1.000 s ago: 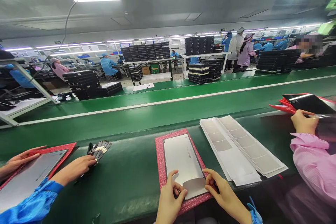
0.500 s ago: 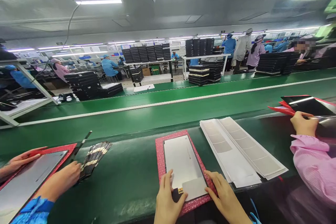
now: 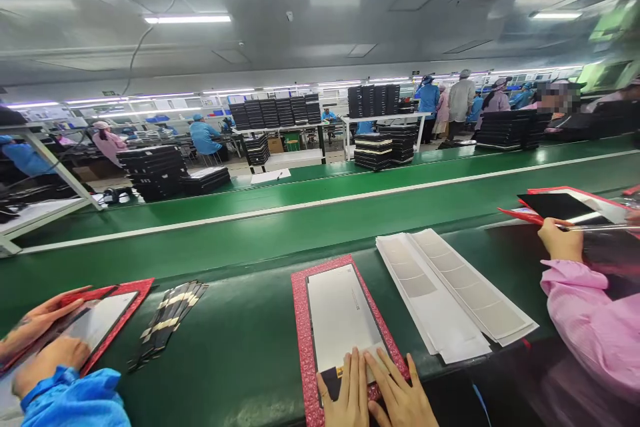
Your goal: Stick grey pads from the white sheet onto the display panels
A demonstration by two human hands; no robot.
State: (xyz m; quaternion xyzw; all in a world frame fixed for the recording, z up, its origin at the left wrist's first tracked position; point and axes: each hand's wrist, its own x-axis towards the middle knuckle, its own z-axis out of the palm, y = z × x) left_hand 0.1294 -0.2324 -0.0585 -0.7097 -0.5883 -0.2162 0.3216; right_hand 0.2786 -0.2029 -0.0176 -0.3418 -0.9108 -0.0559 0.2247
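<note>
In front of me a silver-backed display panel (image 3: 343, 310) lies face down on a pink foam sheet (image 3: 301, 320). My left hand (image 3: 346, 390) rests flat with fingers stretched over the panel's near end, beside a small gold contact and a black patch. Next to it my right hand (image 3: 397, 387) also lies flat, fingers spread over the near right corner. A grey adhesive sticker there is mostly hidden under my fingers. Just right of the foam sheet lie white backing sheets (image 3: 433, 320) bearing several grey stickers (image 3: 467, 287).
At left, a co-worker's hands (image 3: 55, 360) in blue sleeves work over another panel on red foam; a fan of black strips (image 3: 170, 317) lies nearby. At right, a co-worker's hand (image 3: 563, 240) holds a black panel. Beyond runs a green conveyor (image 3: 260, 233); black stacks (image 3: 150, 173) stand behind.
My hands have gone from gripping the sticker's edges to lying flat over the panel's near end. The left co-worker's near hand has moved from the black strips onto their panel.
</note>
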